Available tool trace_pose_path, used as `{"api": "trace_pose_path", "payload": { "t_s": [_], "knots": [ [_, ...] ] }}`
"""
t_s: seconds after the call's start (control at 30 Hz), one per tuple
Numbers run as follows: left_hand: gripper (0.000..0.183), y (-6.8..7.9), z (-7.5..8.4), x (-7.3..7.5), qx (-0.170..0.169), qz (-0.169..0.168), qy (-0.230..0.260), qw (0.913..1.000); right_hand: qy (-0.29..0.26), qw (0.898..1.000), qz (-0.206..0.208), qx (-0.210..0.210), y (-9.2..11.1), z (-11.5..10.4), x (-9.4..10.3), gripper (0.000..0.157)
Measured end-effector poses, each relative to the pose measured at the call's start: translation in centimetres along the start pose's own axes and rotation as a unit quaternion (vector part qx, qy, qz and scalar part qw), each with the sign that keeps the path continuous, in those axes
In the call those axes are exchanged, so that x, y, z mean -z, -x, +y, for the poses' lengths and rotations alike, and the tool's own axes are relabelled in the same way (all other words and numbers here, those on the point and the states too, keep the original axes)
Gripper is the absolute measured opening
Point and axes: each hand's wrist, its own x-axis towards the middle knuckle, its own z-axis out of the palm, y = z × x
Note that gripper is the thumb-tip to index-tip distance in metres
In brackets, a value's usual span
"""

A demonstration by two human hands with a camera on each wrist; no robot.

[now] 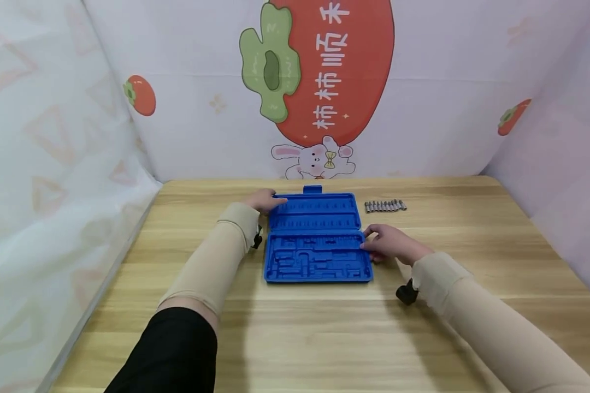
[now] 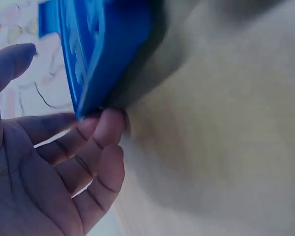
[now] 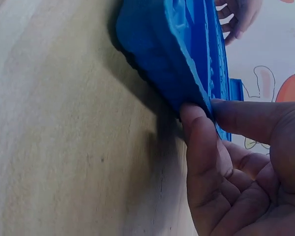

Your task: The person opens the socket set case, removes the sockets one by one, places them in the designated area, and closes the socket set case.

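A blue plastic tool case (image 1: 319,229) lies unfolded on the table, its lid half at the back and its moulded lower half in front. At the lid's back left corner is my left hand (image 1: 264,201). In the left wrist view its fingertips (image 2: 110,125) touch the case's corner, while the thumb stands apart from the edge. My right hand (image 1: 390,244) pinches the right rim of the lower half between thumb and fingers, and the right wrist view shows the case wall (image 3: 160,59) gripped there, with its underside tilted off the tabletop.
Several small metal socket-like pieces (image 1: 385,206) stand in a row to the right of the lid. The wooden table (image 1: 305,338) reaches back to a printed white cloth (image 1: 196,125), and another cloth hangs at the left (image 1: 54,164). A latch tab (image 1: 312,189) sticks out behind the lid.
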Motion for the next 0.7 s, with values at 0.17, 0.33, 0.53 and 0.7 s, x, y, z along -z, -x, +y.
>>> {"api": "trace_pose_path", "payload": {
  "t_s": [0.17, 0.33, 0.53, 0.7],
  "knots": [
    [0.063, -1.1, -0.3, 0.7, 0.017, -0.003, -0.003, 0.9998, -0.058, 0.998, -0.003, -0.037, -1.1, -0.1, -0.8, 0.037],
    [0.061, -2.1, 0.9, 2.1, -0.014, 0.077, 0.001, 0.9969, -0.077, 0.995, 0.027, -0.049, -2.6, -0.9, 0.1, 0.040],
    [0.059, 0.5, 1.4, 3.3, -0.068, 0.165, 0.016, 0.9839, -0.065, 0.995, 0.046, -0.059, -4.2, -2.2, 1.4, 0.042],
    [0.046, 3.8, 0.6, 2.9, -0.120, 0.214, 0.070, 0.9670, -0.027, 0.997, 0.056, -0.049, -5.6, -3.0, 2.1, 0.035]
  ]
}}
